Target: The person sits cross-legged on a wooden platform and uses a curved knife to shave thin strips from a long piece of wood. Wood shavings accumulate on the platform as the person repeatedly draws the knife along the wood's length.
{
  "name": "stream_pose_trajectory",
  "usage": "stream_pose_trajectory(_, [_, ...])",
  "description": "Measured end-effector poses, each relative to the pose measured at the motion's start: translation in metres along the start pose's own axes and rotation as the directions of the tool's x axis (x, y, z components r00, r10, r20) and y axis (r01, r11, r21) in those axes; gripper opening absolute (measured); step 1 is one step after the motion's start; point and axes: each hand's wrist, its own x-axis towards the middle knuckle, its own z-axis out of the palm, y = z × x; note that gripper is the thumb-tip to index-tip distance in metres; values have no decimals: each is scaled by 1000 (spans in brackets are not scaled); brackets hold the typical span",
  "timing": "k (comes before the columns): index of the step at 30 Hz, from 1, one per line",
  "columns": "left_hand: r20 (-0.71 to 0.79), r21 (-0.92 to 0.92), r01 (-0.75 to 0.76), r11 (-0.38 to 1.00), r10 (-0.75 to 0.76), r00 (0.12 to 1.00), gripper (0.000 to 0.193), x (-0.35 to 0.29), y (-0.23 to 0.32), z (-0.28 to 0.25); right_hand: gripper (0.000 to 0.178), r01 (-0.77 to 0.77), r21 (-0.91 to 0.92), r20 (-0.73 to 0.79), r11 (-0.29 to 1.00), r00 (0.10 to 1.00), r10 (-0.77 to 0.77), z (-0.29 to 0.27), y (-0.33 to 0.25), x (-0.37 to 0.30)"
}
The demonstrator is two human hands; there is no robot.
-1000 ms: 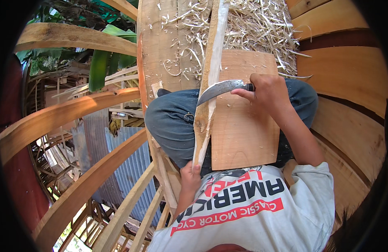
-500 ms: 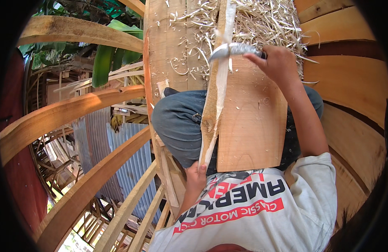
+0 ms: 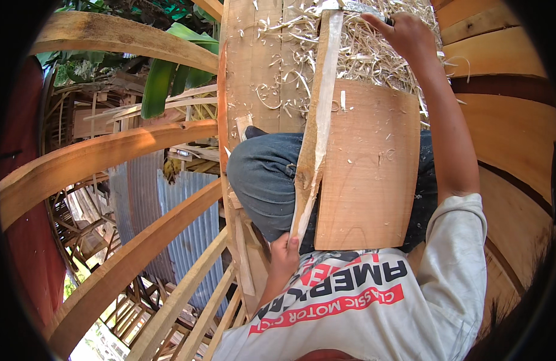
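A long, partly shaved wooden strip (image 3: 317, 129) leans away from my lap, pale on its right face and browner on the left. My left hand (image 3: 284, 256) is closed round its near end, close to my shirt. My right hand (image 3: 407, 36) grips a curved-blade knife (image 3: 350, 6) by its dark handle, arm stretched far forward. The blade lies across the strip's far end at the top edge of the view, partly cut off. A broad, smooth board (image 3: 371, 168) rests over my lap, right of the strip.
Curly wood shavings (image 3: 380, 63) heap beyond the board and scatter over the planks (image 3: 252, 72). Curved wooden ribs (image 3: 109, 147) stand at the left, with corrugated metal sheets (image 3: 191, 225) and green leaves (image 3: 157, 90) outside. Overlapping planks (image 3: 509, 126) form the right side.
My right hand and the knife have moved forward along the strip, from its middle to the far end. The left hand keeps its hold on the near end.
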Motion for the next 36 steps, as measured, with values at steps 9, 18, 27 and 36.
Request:
stream_pose_trajectory(9, [-29, 30, -2, 1000, 3, 1000, 49, 1, 4, 1, 82, -49, 151, 57, 987, 998, 41, -10, -7, -14])
stream_pose_trajectory(18, [-50, 9, -42, 999, 42, 998, 51, 1, 7, 2, 74, -98, 229, 179, 969, 982, 57, -39, 1, -17])
stream_pose_trajectory(27, [-55, -20, -29, 999, 28, 998, 55, 7, 8, -1, 64, 566, 250, -323, 786, 814, -483, -8, -13, -19])
stream_pose_trajectory(36, [-42, -18, -3, 1000, 2, 999, 54, 6, 6, -1, 60, 511, 272, -200, 816, 859, -471, -20, 15, -25])
